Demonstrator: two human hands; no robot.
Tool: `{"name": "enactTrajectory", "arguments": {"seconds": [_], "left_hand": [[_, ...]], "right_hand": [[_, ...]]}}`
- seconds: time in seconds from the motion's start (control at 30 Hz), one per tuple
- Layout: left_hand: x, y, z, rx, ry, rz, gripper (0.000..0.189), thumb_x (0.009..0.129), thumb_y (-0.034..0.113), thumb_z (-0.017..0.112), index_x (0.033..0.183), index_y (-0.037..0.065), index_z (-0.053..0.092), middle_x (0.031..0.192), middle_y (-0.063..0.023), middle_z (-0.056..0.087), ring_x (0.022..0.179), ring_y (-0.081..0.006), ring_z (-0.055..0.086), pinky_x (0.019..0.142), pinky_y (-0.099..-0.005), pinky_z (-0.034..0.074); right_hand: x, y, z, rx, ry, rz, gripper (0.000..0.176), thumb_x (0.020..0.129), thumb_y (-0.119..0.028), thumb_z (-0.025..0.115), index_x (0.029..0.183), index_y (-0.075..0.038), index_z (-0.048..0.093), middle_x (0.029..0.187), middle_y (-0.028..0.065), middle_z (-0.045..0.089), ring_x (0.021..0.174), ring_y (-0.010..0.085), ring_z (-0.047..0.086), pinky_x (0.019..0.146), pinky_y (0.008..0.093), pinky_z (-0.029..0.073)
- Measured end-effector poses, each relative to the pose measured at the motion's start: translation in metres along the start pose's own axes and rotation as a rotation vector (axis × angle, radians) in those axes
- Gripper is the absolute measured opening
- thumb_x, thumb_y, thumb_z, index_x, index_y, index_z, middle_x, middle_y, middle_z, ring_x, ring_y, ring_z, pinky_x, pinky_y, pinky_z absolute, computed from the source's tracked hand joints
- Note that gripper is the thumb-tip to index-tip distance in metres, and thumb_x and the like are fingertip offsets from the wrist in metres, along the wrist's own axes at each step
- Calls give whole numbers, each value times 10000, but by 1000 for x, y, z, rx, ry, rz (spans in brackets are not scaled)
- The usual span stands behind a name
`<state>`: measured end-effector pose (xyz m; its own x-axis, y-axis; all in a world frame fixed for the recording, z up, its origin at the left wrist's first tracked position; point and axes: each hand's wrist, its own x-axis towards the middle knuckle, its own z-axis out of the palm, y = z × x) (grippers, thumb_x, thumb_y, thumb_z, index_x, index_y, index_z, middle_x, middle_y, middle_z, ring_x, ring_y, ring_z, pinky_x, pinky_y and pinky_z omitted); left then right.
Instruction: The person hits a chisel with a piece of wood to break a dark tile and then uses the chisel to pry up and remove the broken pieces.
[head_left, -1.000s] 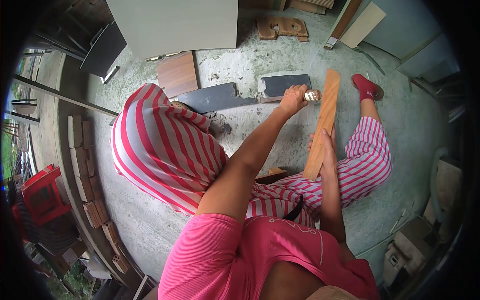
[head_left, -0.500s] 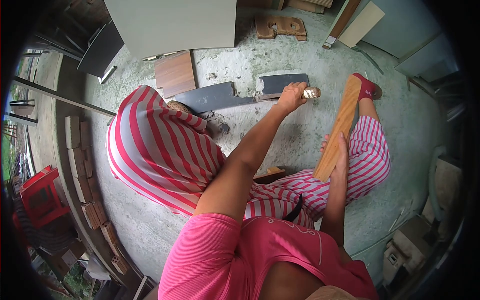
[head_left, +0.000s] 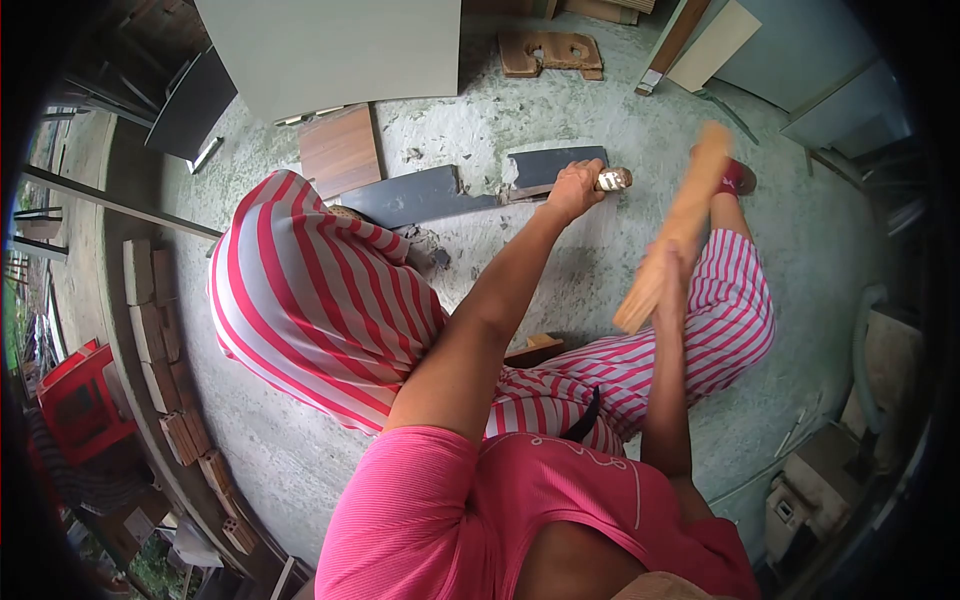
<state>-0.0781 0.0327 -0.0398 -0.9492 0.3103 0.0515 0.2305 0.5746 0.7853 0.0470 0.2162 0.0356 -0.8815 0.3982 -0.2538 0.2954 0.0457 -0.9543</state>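
My left hand [head_left: 577, 190] is closed around a tool handle with a shiny, wrapped-looking end [head_left: 614, 179]; the rest of that tool is hidden. It is low over the floor, overlapping a dark board [head_left: 555, 165] with a ragged edge. A longer curved dark board [head_left: 415, 198] lies to the left. My right hand [head_left: 668, 275] grips a light-brown wooden plank [head_left: 690, 205] near its lower end. The plank slants up and to the right above my striped trouser leg, its upper end blurred by motion.
A wood-grain panel [head_left: 340, 148] and a large pale sheet [head_left: 335, 50] lie beyond the dark boards. A cut-out wooden piece [head_left: 550, 55] rests farther back. Bricks [head_left: 155, 330] line the left ledge, near a red chair [head_left: 85, 400]. My outstretched foot [head_left: 735, 178] is at right.
The plank in my right hand has swung, its lower end shifting up and left, and is now blurred. My left hand keeps its grip; the whole view has shifted slightly.
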Motion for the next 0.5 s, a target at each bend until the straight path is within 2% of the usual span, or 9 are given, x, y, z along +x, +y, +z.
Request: {"name": "enactTrajectory", "arguments": {"seconds": [0.03, 0.1, 0.17, 0.2, 0.33, 0.37, 0.4, 0.43, 0.5], "left_hand": [[1, 1, 1, 16, -7, 6, 343, 690, 144, 682, 968, 62, 499, 913, -160, 596, 920, -348, 571, 829, -427, 442], [-1, -8, 15, 29, -13, 19, 339, 685, 156, 692, 957, 80, 506, 912, -136, 598, 918, -340, 572, 812, -434, 446], [-4, -16, 18, 54, -12, 9, 335, 680, 168, 703, 947, 99, 513, 911, -111, 601, 915, -332, 574, 795, -441, 451], [-3, -17, 21, 62, -9, 1, 335, 681, 171, 705, 949, 100, 516, 914, -106, 601, 920, -328, 574, 792, -439, 452], [1, -8, 15, 67, 13, -1, 324, 686, 160, 698, 944, 87, 517, 912, -117, 601, 893, -335, 576, 791, -436, 449], [1, -7, 14, 79, 19, -27, 315, 684, 137, 687, 938, 74, 513, 900, -134, 601, 867, -343, 578, 800, -436, 443], [3, -5, 13, 76, 18, -23, 315, 684, 137, 687, 938, 74, 513, 900, -134, 601, 867, -343, 578, 800, -436, 443], [3, -5, 12, 83, 7, -28, 313, 687, 153, 694, 937, 87, 518, 910, -118, 601, 884, -337, 575, 787, -439, 451], [3, -7, 17, 92, -4, -33, 311, 690, 169, 700, 937, 100, 524, 920, -101, 601, 900, -331, 572, 773, -442, 459]], "right_hand": [[-13, -16, 14, -132, -355, 122, 692, 928, -307, 493, 1459, -49, 133, 1471, 168, 231, 1333, 261, 260, 1068, 332, 240], [-24, -11, 19, -170, -306, 50, 690, 919, -308, 498, 1453, -45, 149, 1368, 164, 373, 1188, 259, 441, 956, 331, 391], [-22, -34, 9, 100, -286, 334, 641, 912, -334, 504, 1438, -90, 232, 1023, 139, 563, 662, 168, 582, 579, 304, 501], [-20, -38, 5, 133, -232, 320, 594, 898, -360, 528, 1367, -53, 332, 986, 125, 575, 635, 168, 566, 579, 287, 494], [3, -59, -28, 291, -64, 286, 525, 895, -375, 539, 1266, -32, 397, 915, 107, 573, 639, 178, 561, 581, 295, 495], [9, -69, -31, 354, 25, 203, 504, 894, -388, 542, 1226, -30, 415, 911, 104, 575, 666, 182, 564, 603, 305, 496], [15, -75, -31, 415, 115, 116, 486, 893, -400, 545, 1187, -29, 433, 906, 101, 577, 693, 186, 568, 625, 315, 496], [14, -76, -25, 412, 120, 110, 486, 893, -400, 545, 1187, -29, 433, 906, 101, 577, 693, 186, 568, 625, 315, 496], [10, -54, -5, 424, 269, 55, 477, 893, -411, 543, 1171, -34, 451, 929, 93, 589, 737, 184, 565, 666, 337, 490]]}}
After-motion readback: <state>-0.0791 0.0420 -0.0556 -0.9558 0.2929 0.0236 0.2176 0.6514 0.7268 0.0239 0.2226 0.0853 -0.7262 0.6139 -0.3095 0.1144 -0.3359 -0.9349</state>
